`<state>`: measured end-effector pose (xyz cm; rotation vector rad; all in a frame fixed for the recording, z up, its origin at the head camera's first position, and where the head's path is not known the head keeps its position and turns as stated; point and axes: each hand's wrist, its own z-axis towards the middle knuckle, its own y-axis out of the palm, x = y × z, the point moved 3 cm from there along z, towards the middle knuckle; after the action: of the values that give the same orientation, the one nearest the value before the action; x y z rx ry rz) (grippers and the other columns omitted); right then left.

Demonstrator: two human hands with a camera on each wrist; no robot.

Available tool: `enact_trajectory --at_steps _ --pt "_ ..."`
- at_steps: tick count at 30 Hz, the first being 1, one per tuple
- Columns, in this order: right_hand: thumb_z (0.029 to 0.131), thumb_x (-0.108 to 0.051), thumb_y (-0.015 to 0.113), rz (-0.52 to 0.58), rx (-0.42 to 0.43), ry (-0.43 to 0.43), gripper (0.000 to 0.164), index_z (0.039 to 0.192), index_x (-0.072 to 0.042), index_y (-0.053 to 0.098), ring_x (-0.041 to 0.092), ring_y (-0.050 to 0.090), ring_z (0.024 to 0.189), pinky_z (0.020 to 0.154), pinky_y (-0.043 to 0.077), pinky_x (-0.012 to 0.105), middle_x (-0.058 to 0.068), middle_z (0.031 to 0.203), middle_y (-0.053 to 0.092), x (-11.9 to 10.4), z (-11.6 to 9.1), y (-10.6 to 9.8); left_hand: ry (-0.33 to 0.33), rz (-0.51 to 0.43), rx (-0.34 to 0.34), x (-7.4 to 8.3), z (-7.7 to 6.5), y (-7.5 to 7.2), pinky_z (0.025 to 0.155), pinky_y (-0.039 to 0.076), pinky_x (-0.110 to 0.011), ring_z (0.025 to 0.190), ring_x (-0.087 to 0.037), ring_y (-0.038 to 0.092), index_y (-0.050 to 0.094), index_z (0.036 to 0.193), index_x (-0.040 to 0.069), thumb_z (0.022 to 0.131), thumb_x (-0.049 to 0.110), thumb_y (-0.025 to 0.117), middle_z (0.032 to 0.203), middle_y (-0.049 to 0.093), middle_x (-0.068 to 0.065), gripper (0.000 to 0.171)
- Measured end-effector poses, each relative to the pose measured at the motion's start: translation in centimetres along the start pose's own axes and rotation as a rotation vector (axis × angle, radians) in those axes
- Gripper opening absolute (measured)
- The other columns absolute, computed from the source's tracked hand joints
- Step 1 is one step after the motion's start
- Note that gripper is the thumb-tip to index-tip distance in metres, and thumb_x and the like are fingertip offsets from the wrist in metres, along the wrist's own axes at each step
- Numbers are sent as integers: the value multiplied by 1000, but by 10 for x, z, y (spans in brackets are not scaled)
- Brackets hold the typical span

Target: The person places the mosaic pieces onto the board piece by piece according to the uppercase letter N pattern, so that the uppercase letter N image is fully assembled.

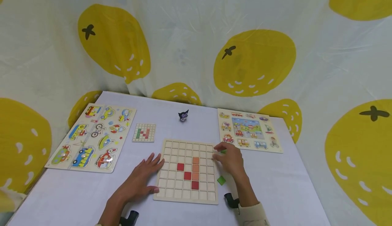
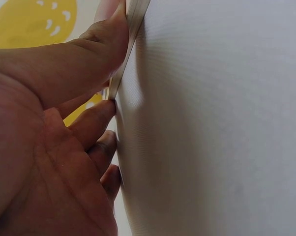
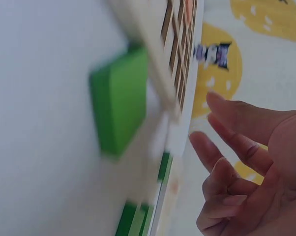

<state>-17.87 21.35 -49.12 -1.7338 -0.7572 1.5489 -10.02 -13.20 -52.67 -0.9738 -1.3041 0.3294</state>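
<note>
A square wooden grid board (image 1: 185,196) lies mid-table, with red tiles (image 1: 187,175) on a diagonal and a column of orange tiles (image 1: 195,168) in its cells. My left hand (image 1: 141,177) rests at the board's left edge, fingers spread and fingertips against the rim. By the board's upper right edge hovers my right hand (image 1: 231,159), its thumb and fingers parted with nothing between them in the right wrist view. One green tile (image 1: 221,180) lies beside the board. More green tiles (image 3: 133,219) lie farther along, partly under the right hand in the head view.
A small pattern card (image 1: 144,133) lies behind the left hand. Vehicle puzzle boards stand at left (image 1: 92,137) and right (image 1: 249,131). At the back sits a small dark figurine (image 1: 183,116). A fruit-print curtain (image 1: 180,49) hangs behind the table.
</note>
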Motion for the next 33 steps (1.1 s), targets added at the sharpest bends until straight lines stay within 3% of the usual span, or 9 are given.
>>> enact_trajectory --at_steps 6,12,23,33 --pt "85 -17 88 -36 12 95 27 110 -17 77 33 66 117 85 50 48 8 121 76 20 9 -12 11 2 7 0 0 0 131 17 -60 165 -39 18 45 162 13 75 23 94 175 31 -9 100" --pt "85 -17 87 -78 -12 130 25 108 -17 77 35 64 115 86 48 48 11 125 75 28 14 -12 19 10 10 0 0 0 131 18 -61 165 -40 19 45 162 12 75 23 94 175 31 -10 100" --pt "84 -16 89 -128 6 86 24 105 -16 78 29 66 101 82 51 47 7 107 75 25 20 -4 9 3 9 0 0 0 131 17 -61 165 -40 19 46 162 12 75 23 94 174 32 -10 100" --pt "79 -19 93 -150 -45 94 21 92 -17 76 24 63 87 75 49 40 4 94 73 23 17 -4 14 8 21 4 -1 -2 131 18 -63 165 -41 20 47 161 12 74 22 95 174 33 -10 100"
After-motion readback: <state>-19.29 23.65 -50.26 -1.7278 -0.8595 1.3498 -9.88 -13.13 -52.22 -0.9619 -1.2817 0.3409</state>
